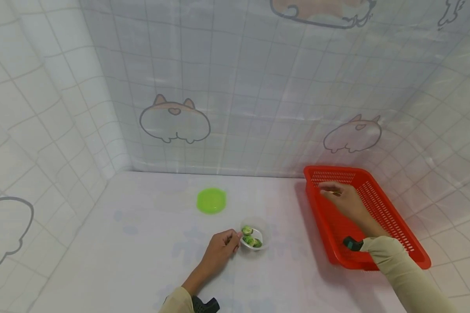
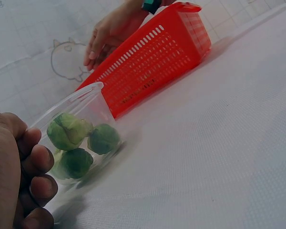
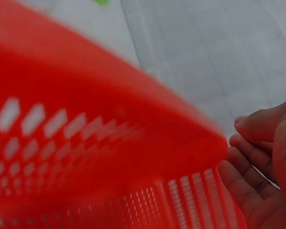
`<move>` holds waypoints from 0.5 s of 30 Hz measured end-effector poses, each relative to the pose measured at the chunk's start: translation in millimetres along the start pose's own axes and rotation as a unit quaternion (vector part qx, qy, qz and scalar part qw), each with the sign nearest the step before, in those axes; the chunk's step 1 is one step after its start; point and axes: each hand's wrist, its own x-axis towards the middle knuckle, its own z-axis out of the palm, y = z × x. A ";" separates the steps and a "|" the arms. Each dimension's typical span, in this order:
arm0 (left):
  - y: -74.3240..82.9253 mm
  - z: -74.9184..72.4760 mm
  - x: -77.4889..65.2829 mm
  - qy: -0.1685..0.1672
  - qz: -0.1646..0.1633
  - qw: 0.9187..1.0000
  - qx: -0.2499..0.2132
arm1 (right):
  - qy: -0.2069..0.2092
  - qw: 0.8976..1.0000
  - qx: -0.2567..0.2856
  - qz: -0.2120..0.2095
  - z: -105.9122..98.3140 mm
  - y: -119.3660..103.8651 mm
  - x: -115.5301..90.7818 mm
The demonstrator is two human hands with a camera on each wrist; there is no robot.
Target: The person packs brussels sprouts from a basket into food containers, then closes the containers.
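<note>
A clear plastic bowl (image 1: 263, 237) stands on the white table with several green Brussels sprouts (image 2: 69, 131) inside. My left hand (image 1: 219, 248) is at the bowl's left side, thumb and curled fingers pinching its rim. Over the red plastic basket (image 1: 325, 226), near its far left corner, hovers my right hand (image 1: 342, 201). In the right wrist view its thumb and loosely bent fingers (image 3: 248, 164) are apart beside the basket's rim, with nothing visible between them.
A bright green round lid-like disc (image 1: 211, 201) lies on the table behind the bowl. The slotted basket walls rise at the right. Sheeting with a grid and cartoon animals (image 1: 175, 121) hangs at the back and along both sides.
</note>
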 end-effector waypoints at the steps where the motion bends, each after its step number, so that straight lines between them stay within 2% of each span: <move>1: 0.2 -0.1 0.0 0.000 0.000 1.000 0.000 | 0.003 1.000 -0.008 0.001 -1.8 4.0 0.6; 9: 1.9 -0.8 -0.5 -0.003 -0.005 1.000 -0.004 | 0.006 0.999 -0.024 0.045 -16.2 29.5 1.3; 15: 3.8 -1.5 -1.0 -0.004 -0.011 1.000 -0.003 | 0.011 0.997 -0.059 0.041 -27.2 47.7 -2.5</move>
